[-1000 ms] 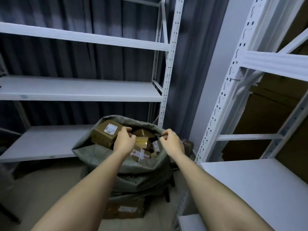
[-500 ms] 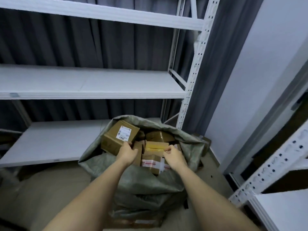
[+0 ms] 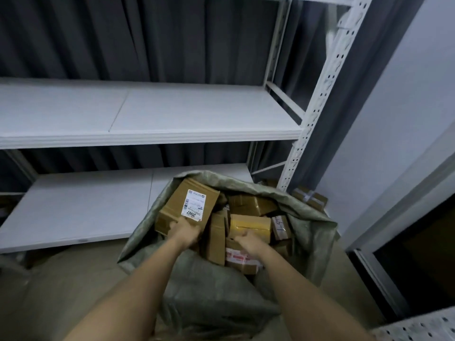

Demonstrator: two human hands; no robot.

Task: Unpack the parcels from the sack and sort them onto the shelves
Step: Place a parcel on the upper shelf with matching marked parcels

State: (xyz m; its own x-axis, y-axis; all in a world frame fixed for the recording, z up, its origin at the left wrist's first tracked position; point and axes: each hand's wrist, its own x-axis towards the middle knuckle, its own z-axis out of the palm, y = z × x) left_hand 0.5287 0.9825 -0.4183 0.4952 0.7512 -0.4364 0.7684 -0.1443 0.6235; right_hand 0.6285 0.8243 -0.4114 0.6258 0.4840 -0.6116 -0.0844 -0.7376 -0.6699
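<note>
Sack: we've got the green woven sack (image 3: pixel 246 291) standing on the floor, mouth wide open, right in front of the white shelves (image 3: pixel 147 136).
Parcels: cardboard boxes packed tight inside, none on the shelves.
Left hand: our left hand (image 3: pixel 183 232) grips the near lower edge of the big labelled box (image 3: pixel 187 207), fingers curled round it; that box sits tilted at the left of the sack's mouth, its white label reading 2097.
Right hand: our right hand (image 3: pixel 248 242) is down among the boxes, fingers curled over the near edge of the yellow-taped box (image 3: pixel 250 223) at the middle of the pile.
Below the right hand: a box with red-and-white tape (image 3: pixel 240 260) lies just under the wrist, at the sack's near rim.
Between the hands: a narrow box (image 3: pixel 216 237) stands on end.
Right of the pile: a small box with handwriting (image 3: pixel 280 226) leans against the sack's wall.
Outside the sack: one taped box (image 3: pixel 309 196) sits on the floor behind it, by the shelf post (image 3: pixel 317 99).
</note>
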